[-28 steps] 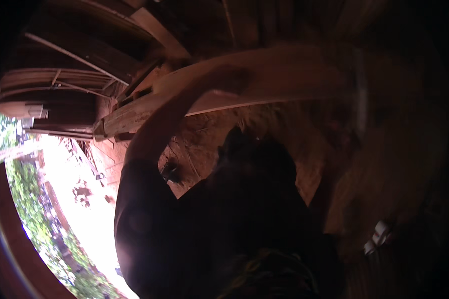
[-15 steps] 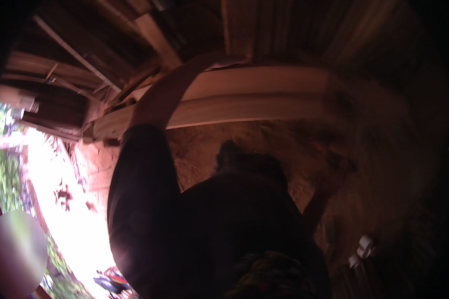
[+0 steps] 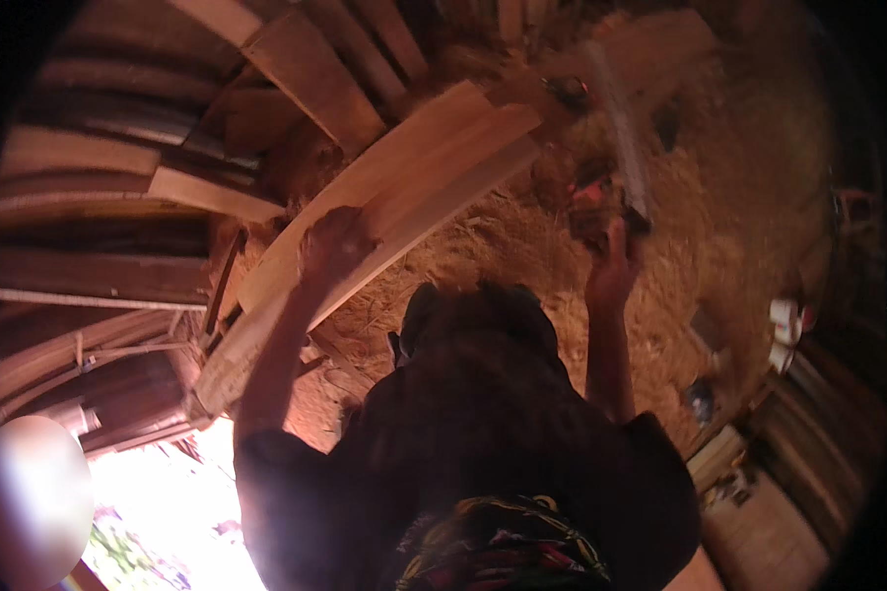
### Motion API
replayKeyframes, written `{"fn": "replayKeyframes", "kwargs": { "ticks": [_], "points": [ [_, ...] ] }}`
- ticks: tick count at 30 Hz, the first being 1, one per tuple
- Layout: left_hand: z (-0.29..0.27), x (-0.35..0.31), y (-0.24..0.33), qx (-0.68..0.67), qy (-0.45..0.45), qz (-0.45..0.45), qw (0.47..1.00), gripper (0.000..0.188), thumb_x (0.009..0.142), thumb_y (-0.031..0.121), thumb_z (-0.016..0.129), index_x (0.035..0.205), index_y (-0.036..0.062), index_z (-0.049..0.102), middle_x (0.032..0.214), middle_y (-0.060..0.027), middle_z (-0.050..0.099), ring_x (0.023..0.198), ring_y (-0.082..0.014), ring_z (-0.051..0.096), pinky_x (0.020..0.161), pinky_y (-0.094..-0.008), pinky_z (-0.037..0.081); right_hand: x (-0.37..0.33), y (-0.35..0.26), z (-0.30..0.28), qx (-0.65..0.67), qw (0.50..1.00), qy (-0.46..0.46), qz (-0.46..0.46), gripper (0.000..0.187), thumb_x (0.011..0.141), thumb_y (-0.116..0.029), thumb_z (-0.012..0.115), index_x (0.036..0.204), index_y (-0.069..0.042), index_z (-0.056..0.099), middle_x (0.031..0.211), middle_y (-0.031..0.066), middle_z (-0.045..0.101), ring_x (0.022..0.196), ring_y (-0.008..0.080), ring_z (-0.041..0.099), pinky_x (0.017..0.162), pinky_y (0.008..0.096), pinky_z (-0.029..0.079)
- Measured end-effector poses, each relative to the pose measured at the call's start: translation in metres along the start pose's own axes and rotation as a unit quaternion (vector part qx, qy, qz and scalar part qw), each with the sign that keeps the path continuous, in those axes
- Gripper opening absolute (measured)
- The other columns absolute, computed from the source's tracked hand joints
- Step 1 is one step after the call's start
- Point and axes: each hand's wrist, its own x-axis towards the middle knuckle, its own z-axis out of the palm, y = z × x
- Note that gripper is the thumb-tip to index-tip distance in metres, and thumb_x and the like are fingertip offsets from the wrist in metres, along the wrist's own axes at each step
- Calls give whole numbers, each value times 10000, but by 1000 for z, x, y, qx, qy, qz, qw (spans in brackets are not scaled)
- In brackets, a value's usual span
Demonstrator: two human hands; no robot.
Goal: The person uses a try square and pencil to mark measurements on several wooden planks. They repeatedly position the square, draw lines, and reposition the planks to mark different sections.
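Note:
My left hand (image 3: 340, 241) rests on top of a long, pale wooden board (image 3: 404, 163), fingers seemingly laid on its surface. A second board lies along its near side, slanting from lower left to upper right. Out to the right, my right hand (image 3: 613, 264) is closed around the dark handle of a red-and-black tool (image 3: 591, 192). Blur and dim light hide the tool's exact kind. A long grey strip (image 3: 621, 123) runs up beside it; I cannot tell whether it belongs to the tool.
Sawdust (image 3: 493, 246) covers the ground around the boards. Several planks (image 3: 315, 79) are stacked at the far left. More timber (image 3: 818, 424) lies at the right, near small white containers (image 3: 784, 320). Bright daylight enters at the lower left.
The view has turned, so the boards now slant upward to the right. My right arm and the red-and-black tool show more clearly. My left hand still touches the wood.

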Motion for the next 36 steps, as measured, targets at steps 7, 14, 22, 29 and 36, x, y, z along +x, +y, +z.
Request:
{"fn": "replayKeyframes", "kwargs": {
  "ticks": [7, 14, 22, 29, 36],
  "points": [
    [52, -31, 46, 86, 91, 5, 992, 1314, 669, 475, 945, 1677, 103, 190, 1704, -207, 264, 1566, -380, 271, 1175, -618, 243, -24, 64, 27, -54, 982, -98, 154, 259, 1051, -285, 664, 1193, -69, 691, 1052, 23, 708, 904, 124, 677, 731, 312, 563],
    [26, -8, 65, 67, 48, 48, 995, 1327, 710, 693, 839, 1679, 95, 158, 1714, -223, 202, 1591, -389, 193, 1188, -633, 228, -39, 128, 63, -35, 967, -145, 205, 331, 1056, -309, 667, 1273, -59, 659, 1014, 16, 694, 798, 98, 655, 688, 283, 565],
    [28, 70, 146, 83, -4, 137, 987, 1327, 670, 780, 807, 1685, 196, 183, 1723, -222, 115, 1589, -418, 177, 1155, -697, 241, -29, 138, 86, 21, 987, -96, 126, 328, 1072, -287, 644, 1276, -30, 657, 1012, 8, 685, 799, 95, 636, 676, 277, 558],
    [34, 78, 162, 119, 6, 156, 981, 1194, 701, 691, 828, 1664, 247, 279, 1723, -203, 127, 1565, -441, 215, 1095, -716, 296, -25, 130, 83, 16, 985, -89, 147, 309, 1065, -271, 655, 1250, -24, 664, 993, -14, 663, 865, 68, 607, 681, 271, 542],
    [32, 77, 171, 157, 6, 133, 978, 1104, 725, 640, 826, 1643, 286, 326, 1729, -146, 149, 1546, -414, 274, 1073, -693, 361, -24, 132, 91, 54, 986, -72, 141, 302, 1060, -261, 666, 1250, -27, 665, 985, -28, 652, 884, 60, 582, 763, 249, 507]
  ]
}}
